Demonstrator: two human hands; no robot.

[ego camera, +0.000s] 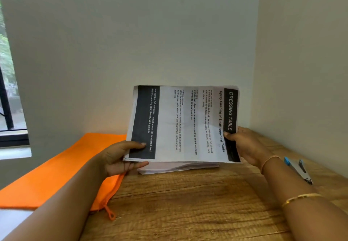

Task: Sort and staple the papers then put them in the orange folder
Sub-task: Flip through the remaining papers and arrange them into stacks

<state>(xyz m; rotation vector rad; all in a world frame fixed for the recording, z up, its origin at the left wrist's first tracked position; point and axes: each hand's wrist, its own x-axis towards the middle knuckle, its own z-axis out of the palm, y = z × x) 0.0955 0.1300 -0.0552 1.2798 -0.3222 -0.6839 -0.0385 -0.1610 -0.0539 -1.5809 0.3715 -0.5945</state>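
Your left hand has its grip closed on the lower left corner of a printed sheet, thumb on the dark band in front and fingers curled beneath. Your right hand pinches the opposite edge, thumb pressed on the black title strip. The sheet (headed DRESSING TABLE, its text turned sideways) stands tilted, facing you, its bottom edge right at the stack of papers — touching or just clear, I cannot tell. That stack lies flat on the wooden bench, close to the wall at 12 o'clock. The orange folder lies flat at 8 o'clock from the stack, passing under your left hand, with its zip pull lying out on the bench. The stapler — metal with a blue end — rests on the bench at 4 o'clock from the stack, just beyond your right wrist and apart from the papers. A gold bangle circles your right forearm. A window shows at 9 o'clock.
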